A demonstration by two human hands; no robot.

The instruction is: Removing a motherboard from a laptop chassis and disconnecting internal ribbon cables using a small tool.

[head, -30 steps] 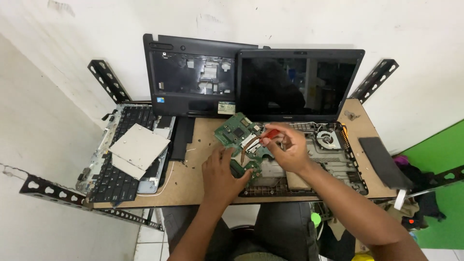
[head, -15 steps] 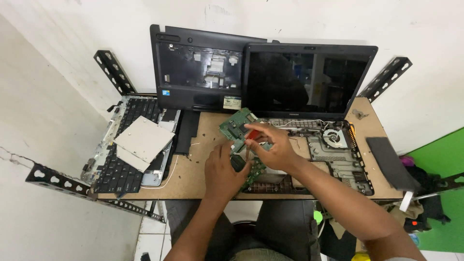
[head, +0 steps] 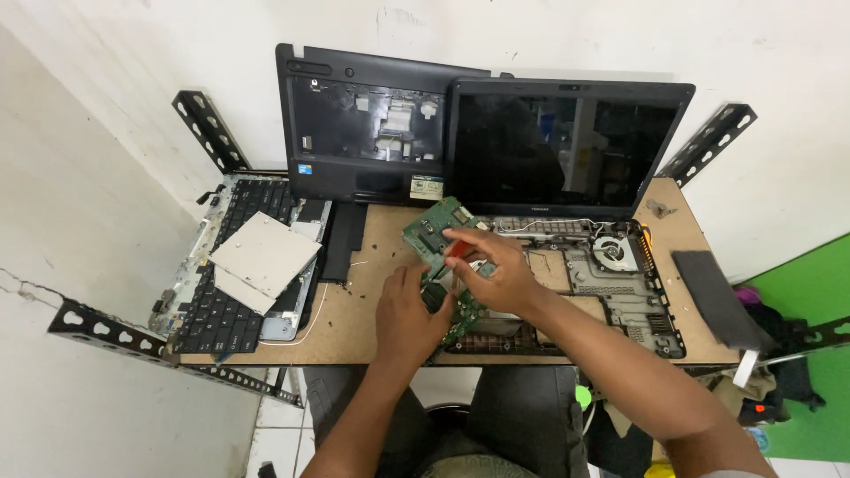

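Observation:
A green circuit board (head: 436, 227) is tilted up over the open laptop base (head: 620, 292) in the middle of the wooden table (head: 354, 319). My left hand (head: 409, 312) grips the board's lower edge. My right hand (head: 491, 270) is closed around a red-handled screwdriver (head: 458, 250), whose tip rests on the board. The laptop's dark screen (head: 562, 146) stands upright behind, and a round fan (head: 611, 254) shows in the base to the right.
A black palmrest cover (head: 363, 124) leans on the wall at the back left. A keyboard (head: 221, 283) with a flat silver drive (head: 264, 257) on it lies at left. A dark rectangular pad (head: 719, 296) sits at the right edge. Perforated metal brackets (head: 208, 128) frame the table.
The view has shifted slightly. Both hands stay on the board, and my right hand with the screwdriver has moved a little left along it.

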